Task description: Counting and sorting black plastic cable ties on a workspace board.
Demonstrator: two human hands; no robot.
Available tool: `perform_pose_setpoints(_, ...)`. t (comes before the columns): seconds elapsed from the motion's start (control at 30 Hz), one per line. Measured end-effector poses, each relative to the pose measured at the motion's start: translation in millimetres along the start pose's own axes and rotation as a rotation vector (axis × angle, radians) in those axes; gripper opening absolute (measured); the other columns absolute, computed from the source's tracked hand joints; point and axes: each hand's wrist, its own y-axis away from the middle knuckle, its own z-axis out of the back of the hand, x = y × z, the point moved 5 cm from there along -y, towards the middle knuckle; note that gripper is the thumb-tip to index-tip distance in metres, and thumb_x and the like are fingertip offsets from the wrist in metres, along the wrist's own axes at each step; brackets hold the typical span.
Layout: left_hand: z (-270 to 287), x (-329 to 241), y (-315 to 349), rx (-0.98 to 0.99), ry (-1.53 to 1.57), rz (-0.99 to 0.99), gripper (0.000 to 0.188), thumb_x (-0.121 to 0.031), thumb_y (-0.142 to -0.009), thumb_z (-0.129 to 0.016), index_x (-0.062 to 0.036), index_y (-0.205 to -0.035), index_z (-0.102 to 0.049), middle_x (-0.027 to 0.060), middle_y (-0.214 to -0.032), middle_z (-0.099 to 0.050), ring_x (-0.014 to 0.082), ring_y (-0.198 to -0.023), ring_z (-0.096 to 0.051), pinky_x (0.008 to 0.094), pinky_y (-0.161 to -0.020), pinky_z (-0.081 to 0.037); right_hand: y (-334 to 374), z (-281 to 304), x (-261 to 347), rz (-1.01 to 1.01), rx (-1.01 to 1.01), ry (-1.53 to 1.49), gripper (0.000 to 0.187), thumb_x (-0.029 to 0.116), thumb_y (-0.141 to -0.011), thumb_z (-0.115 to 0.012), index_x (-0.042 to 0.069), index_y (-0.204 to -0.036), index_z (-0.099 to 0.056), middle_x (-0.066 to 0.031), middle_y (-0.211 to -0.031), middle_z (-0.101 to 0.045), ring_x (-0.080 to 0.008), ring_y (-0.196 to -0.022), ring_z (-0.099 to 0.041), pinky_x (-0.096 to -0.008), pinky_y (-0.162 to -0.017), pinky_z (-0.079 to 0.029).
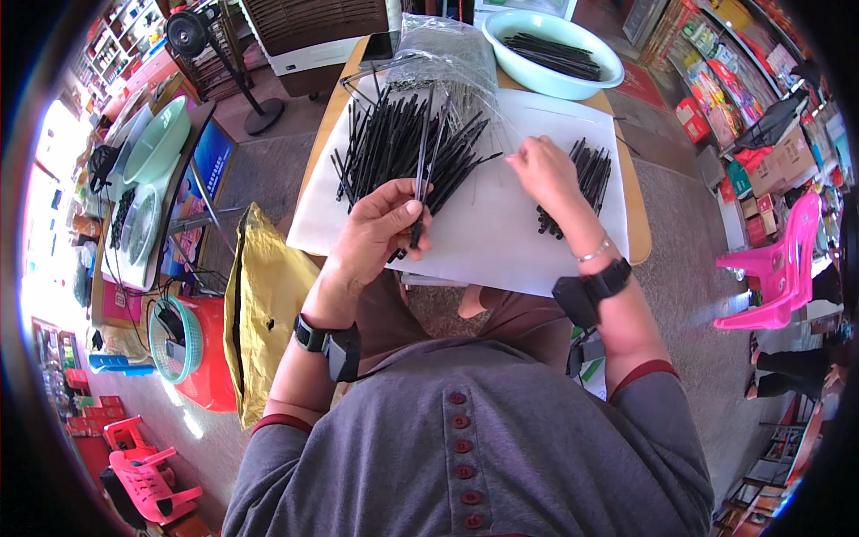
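Note:
My left hand (389,219) is closed around a few thin black sticks (420,183), which stand up from the fingers in front of a large loose pile of similar black sticks (380,143). My right hand (544,170) is pinched shut above the white sheet (483,233); thin pale strands run close to its fingertips, but what they grip is too fine to make out. Right of that hand lies a smaller, neater row of black sticks (592,174). Behind the large pile, a clear plastic bag (447,45) holds a bundle of thin, pale, wire-like strands.
A pale green basin (573,88) with more black sticks stands at the table's far right. A dark phone-like slab (381,45) lies at the far left. A yellow sack (264,313) and a red tub with a green basket (183,345) stand left; a pink chair (778,268) is right.

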Motion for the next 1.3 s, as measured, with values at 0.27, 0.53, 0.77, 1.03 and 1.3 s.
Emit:
perform_pose_setpoints(0.27, -30.4, 14.0, -16.6, 0.147, -0.004, 0.057, 0.033, -0.005, -0.091, -0.057, -0.0006, -0.122, -0.048, 0.0074, -0.093, -0.059, 0.0192, -0.076, -0.065, 0.0272, -0.062, -0.055, -15.0, -8.7, -3.4, -0.124, -0.030, -0.047, 0.024, 0.020, -0.080, -0.059, -0.003, -0.076, -0.064, -0.0224, -0.082, -0.066, -0.0380, -0.079, -0.065, -0.0444, -0.073, -0.053)
perform_pose_setpoints(0.53, -48.9, 33.5, -36.4, 0.170, 0.004, 0.058, 0.030, -0.005, -0.092, -0.055, -0.0004, -0.121, -0.049, 0.0079, -0.092, -0.058, 0.0192, -0.078, -0.064, 0.0281, -0.067, -0.055, -29.9, -20.1, -1.5, -0.115, 0.242, 0.018, 0.025, 0.022, -0.082, -0.059, -0.002, -0.084, -0.064, -0.0202, -0.086, -0.066, -0.0367, -0.086, -0.065, -0.0437, -0.077, -0.052)
perform_pose_setpoints(0.77, -47.4, 50.9, -49.2, 0.105, -0.077, 0.021, 0.030, -0.004, -0.092, -0.055, 0.0003, -0.121, -0.047, 0.0080, -0.093, -0.058, 0.0182, -0.078, -0.064, 0.0280, -0.069, -0.055, -37.0, -8.7, -11.9, -0.062, -0.223, 0.023, 0.014, 0.014, -0.081, -0.059, 0.000, -0.083, -0.062, -0.0206, -0.081, -0.066, -0.0373, -0.083, -0.064, -0.0446, -0.073, -0.051)
perform_pose_setpoints(1.03, -38.4, 56.1, -52.8, 0.031, 0.023, -0.050, 0.031, -0.002, -0.093, -0.052, -0.0017, -0.124, -0.046, 0.0072, -0.093, -0.057, 0.0183, -0.080, -0.064, 0.0289, -0.069, -0.055, -30.1, 8.0, 0.6, -0.064, 0.040, -0.180, 0.011, 0.011, -0.079, -0.056, 0.002, -0.084, -0.061, -0.0195, -0.081, -0.066, -0.0373, -0.079, -0.063, -0.0439, -0.072, -0.050)
perform_pose_setpoints(1.3, -36.1, 56.6, -53.5, -0.019, 0.071, -0.072, 0.032, -0.002, -0.093, -0.051, -0.0024, -0.125, -0.046, 0.0072, -0.094, -0.058, 0.0184, -0.080, -0.064, 0.0297, -0.069, -0.055, 24.7, 28.9, -14.6, -0.130, 0.155, -0.432, 0.013, 0.008, -0.078, -0.055, -0.002, -0.086, -0.059, -0.0194, -0.080, -0.065, -0.0346, -0.078, -0.064, -0.0392, -0.069, -0.049)
